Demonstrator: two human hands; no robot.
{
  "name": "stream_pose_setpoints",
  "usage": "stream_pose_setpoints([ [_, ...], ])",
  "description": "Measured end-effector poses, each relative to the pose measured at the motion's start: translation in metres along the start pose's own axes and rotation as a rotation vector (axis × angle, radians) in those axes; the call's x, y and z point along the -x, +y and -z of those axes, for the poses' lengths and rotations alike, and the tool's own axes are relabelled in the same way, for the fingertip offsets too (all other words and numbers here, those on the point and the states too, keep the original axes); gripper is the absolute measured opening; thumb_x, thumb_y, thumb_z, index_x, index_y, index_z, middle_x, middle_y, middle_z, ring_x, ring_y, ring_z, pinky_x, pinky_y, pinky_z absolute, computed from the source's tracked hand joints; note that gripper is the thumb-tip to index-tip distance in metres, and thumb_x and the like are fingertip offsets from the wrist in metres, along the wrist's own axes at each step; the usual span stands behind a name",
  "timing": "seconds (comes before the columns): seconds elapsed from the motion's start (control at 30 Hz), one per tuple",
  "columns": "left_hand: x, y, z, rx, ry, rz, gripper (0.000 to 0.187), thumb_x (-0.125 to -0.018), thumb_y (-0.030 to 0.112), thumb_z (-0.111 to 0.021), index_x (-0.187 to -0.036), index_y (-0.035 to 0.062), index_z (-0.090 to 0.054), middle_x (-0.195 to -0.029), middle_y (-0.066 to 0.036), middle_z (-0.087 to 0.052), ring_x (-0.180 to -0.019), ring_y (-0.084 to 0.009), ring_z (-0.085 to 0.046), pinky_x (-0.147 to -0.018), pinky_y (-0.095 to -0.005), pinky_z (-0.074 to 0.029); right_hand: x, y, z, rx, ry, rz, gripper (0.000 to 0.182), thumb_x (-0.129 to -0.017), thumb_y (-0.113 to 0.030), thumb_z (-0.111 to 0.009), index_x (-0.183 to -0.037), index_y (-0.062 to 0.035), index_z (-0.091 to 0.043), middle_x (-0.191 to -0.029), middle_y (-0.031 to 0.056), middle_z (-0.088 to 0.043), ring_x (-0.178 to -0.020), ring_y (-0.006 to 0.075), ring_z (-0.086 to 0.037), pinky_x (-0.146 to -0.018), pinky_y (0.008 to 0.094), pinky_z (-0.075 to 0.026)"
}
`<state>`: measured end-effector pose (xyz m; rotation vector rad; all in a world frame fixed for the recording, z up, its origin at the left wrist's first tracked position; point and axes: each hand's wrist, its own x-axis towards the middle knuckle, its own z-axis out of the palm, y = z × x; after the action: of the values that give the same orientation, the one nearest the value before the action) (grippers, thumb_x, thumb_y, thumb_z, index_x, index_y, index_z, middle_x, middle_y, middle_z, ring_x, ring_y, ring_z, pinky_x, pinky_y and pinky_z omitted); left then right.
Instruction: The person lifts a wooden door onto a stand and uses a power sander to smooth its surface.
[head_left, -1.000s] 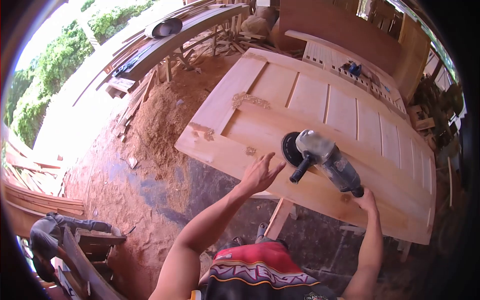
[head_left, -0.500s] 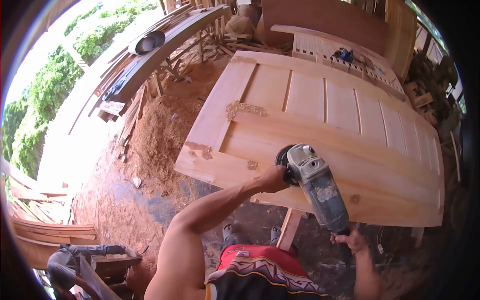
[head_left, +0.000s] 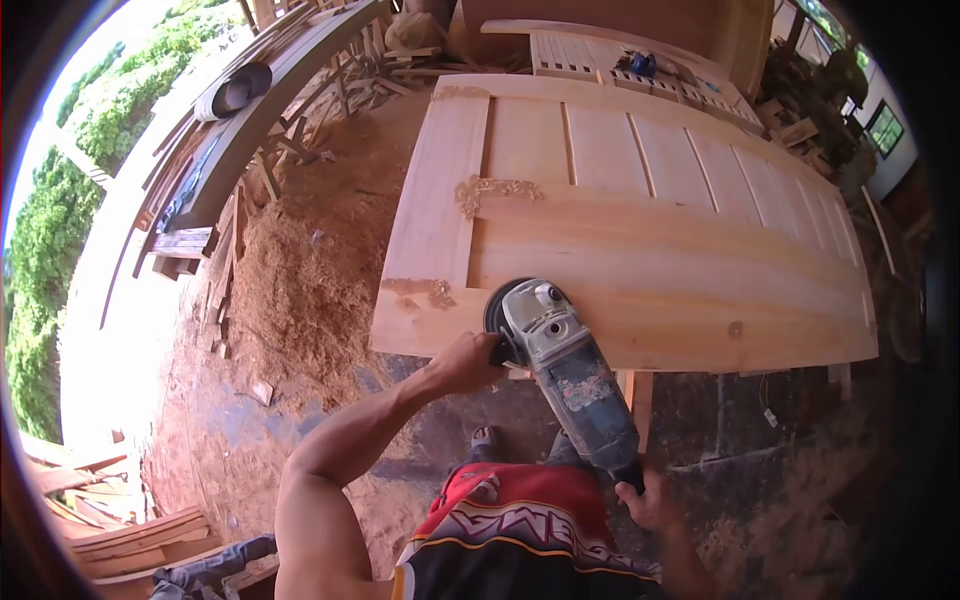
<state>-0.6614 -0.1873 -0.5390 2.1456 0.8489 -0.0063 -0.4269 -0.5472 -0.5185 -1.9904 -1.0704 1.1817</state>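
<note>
So the thing in hand is a chunky grinder, lying over the near edge of the wooden door, just below centre of the view. Its head points to 11 o'clock, its tail to 5. The left hand is wrapped round the stubby side handle, at about 9 o'clock from the gear head. The right hand is closed round the rear handle; can't tell if a finger is on any trigger.

Handling-wise, I'd guess it's heavy, and nose-heavy with that metal head. The body looks rigid and tough, maybe a bit slick where dusty, so those two handles are the spots to hold. Keep fingers off the disc at the 11 o'clock end. Can't tell if it's spinning or pressing on the wood. The door looks stiff, but its surface probably gouges easily if the disc tips onto an edge.
</note>
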Motion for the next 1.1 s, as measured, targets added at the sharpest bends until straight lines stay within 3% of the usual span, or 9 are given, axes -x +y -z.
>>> stream_pose_setpoints([
  [0.13, 0.002, 0.004, -0.004, -0.036, -0.013, 0.000, 0.031, -0.084, 0.022, -0.075, -0.104, 0.0002, -0.066, -0.092, -0.023, -0.073, -0.090, -0.0408, -0.072, -0.078, -0.0473, -0.056, 0.013, -0.003, -0.017, 0.047, 0.105, 0.046, 0.070, -0.095, -0.038, -0.065, -0.151, -0.0020, -0.045, -0.122, 0.0304, -0.067, -0.115, 0.0495, -0.064, -0.093, 0.0470, -0.052],
  [0.23, -0.001, 0.029, -0.021, -0.158, 0.062, -0.041, 0.036, -0.092, 0.030, -0.072, -0.109, 0.0010, -0.058, -0.097, -0.024, -0.071, -0.093, -0.0443, -0.070, -0.079, -0.0519, -0.056, 0.015, 0.022, -0.018, 0.075, 0.313, 0.216, 0.069, -0.095, -0.033, -0.063, -0.153, -0.0013, -0.042, -0.106, 0.0255, -0.071, -0.095, 0.0420, -0.072, -0.082, 0.0452, -0.054],
  [0.37, 0.007, 0.050, -0.043, -0.234, 0.126, -0.025, 0.029, -0.100, 0.029, -0.059, -0.110, 0.0036, -0.050, -0.101, -0.022, -0.070, -0.092, -0.0446, -0.071, -0.077, -0.0553, -0.055, 0.022, 0.016, 0.012, -0.045, 0.201, -0.030, 0.066, -0.097, -0.027, -0.061, -0.152, 0.0018, -0.042, -0.075, 0.0125, -0.064, -0.063, 0.0234, -0.066, -0.063, 0.0403, -0.052],
  [0.47, 0.018, 0.036, -0.032, -0.271, 0.158, 0.048, 0.025, -0.102, 0.027, -0.056, -0.110, 0.0038, -0.049, -0.100, -0.022, -0.070, -0.091, -0.0448, -0.071, -0.076, -0.0565, -0.056, 0.007, 0.007, 0.016, 0.048, 0.050, -0.092, 0.065, -0.097, -0.027, -0.062, -0.153, 0.0007, -0.042, -0.091, 0.0194, -0.071, -0.079, 0.0319, -0.072, -0.074, 0.0427, -0.055],
  [0.63, 0.038, -0.028, 0.023, -0.330, 0.286, 0.161, 0.023, -0.103, 0.023, -0.053, -0.111, 0.0017, -0.051, -0.097, -0.026, -0.071, -0.085, -0.0464, -0.071, -0.074, -0.0580, -0.056, -0.065, -0.048, -0.024, 0.080, 0.002, 0.254, 0.068, -0.099, -0.033, -0.064, -0.155, -0.0014, -0.041, -0.136, 0.0318, -0.061, -0.124, 0.0476, -0.062, -0.100, 0.0462, -0.051],
  [0.8, 0.046, -0.047, 0.045, -0.325, 0.321, 0.200, 0.021, -0.101, 0.022, -0.057, -0.106, 0.0029, -0.051, -0.090, -0.025, -0.071, -0.083, -0.0468, -0.069, -0.072, -0.0575, -0.052, -0.087, -0.065, -0.028, 0.129, -0.040, 0.317, 0.064, -0.100, -0.028, -0.063, -0.153, 0.0007, -0.043, -0.134, 0.0314, -0.062, -0.123, 0.0490, -0.061, -0.100, 0.0468, -0.052],
  [0.97, 0.010, 0.021, 0.000, -0.256, 0.203, 0.222, 0.019, -0.099, 0.017, -0.050, -0.111, 0.0022, -0.052, -0.098, -0.024, -0.072, -0.087, -0.0464, -0.071, -0.075, -0.0592, -0.054, -0.043, -0.027, 0.012, 0.088, 0.121, 0.271, 0.067, -0.099, -0.031, -0.063, -0.153, 0.0014, -0.043, -0.129, 0.0325, -0.064, -0.121, 0.0503, -0.061, -0.095, 0.0462, -0.053],
  [1.03, -0.019, 0.047, -0.029, -0.293, 0.090, 0.149, 0.017, -0.099, 0.015, -0.050, -0.109, 0.0016, -0.051, -0.100, -0.022, -0.071, -0.087, -0.0434, -0.072, -0.073, -0.0570, -0.056, -0.010, 0.008, 0.039, 0.069, 0.072, -0.104, 0.065, -0.100, -0.031, -0.057, -0.151, 0.0063, -0.043, -0.131, 0.0307, -0.064, -0.120, 0.0418, -0.065, -0.101, 0.0427, -0.049],
  [1.1, -0.035, 0.078, -0.051, -0.287, 0.074, 0.044, 0.015, -0.098, 0.012, -0.050, -0.108, 0.0009, -0.050, -0.100, -0.020, -0.071, -0.088, -0.0417, -0.073, -0.074, -0.0528, -0.058, 0.007, 0.018, 0.056, 0.067, 0.169, -0.063, 0.067, -0.100, -0.035, -0.057, -0.150, 0.0078, -0.044, -0.121, 0.0259, -0.063, -0.110, 0.0359, -0.063, -0.095, 0.0410, -0.048],
])
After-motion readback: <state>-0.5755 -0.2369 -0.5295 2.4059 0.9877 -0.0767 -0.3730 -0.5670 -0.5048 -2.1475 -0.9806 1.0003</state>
